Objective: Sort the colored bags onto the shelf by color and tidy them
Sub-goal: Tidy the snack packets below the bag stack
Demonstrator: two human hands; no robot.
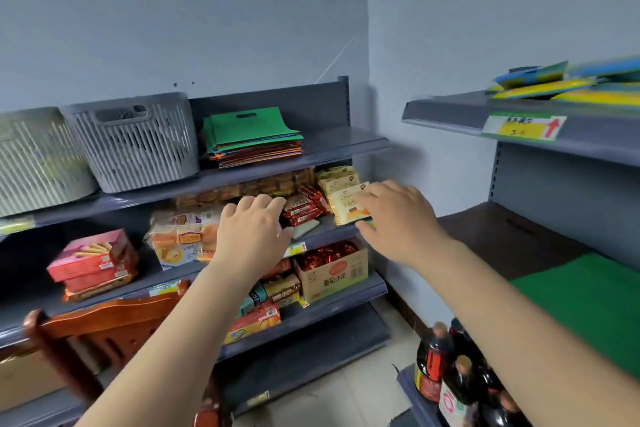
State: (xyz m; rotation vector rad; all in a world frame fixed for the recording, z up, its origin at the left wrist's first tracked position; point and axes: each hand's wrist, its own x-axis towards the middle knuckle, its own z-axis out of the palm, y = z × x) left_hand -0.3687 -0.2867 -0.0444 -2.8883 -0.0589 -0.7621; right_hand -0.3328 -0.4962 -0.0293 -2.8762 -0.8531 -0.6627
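A stack of flat colored bags [251, 135], green on top with orange and red ones below, lies on the top grey shelf [349, 146] of the left rack. Blue and yellow bags [568, 83] lie on the top shelf of the right rack. A green bag [588, 302] lies flat on the right rack's middle shelf. Both hands are stretched out in the air below the stack and hold nothing. My left hand [251, 229] has relaxed fingers in front of the snack shelf. My right hand [398, 218] is spread open, in front of a yellow biscuit pack.
Two slatted baskets [133, 142] stand left of the stack. Snack packs [308, 208] and boxes fill the lower shelves. A wooden chair back [104, 329] juts in at lower left. Dark bottles [450, 378] stand at lower right. A price label [523, 126] hangs on the right rack's shelf edge.
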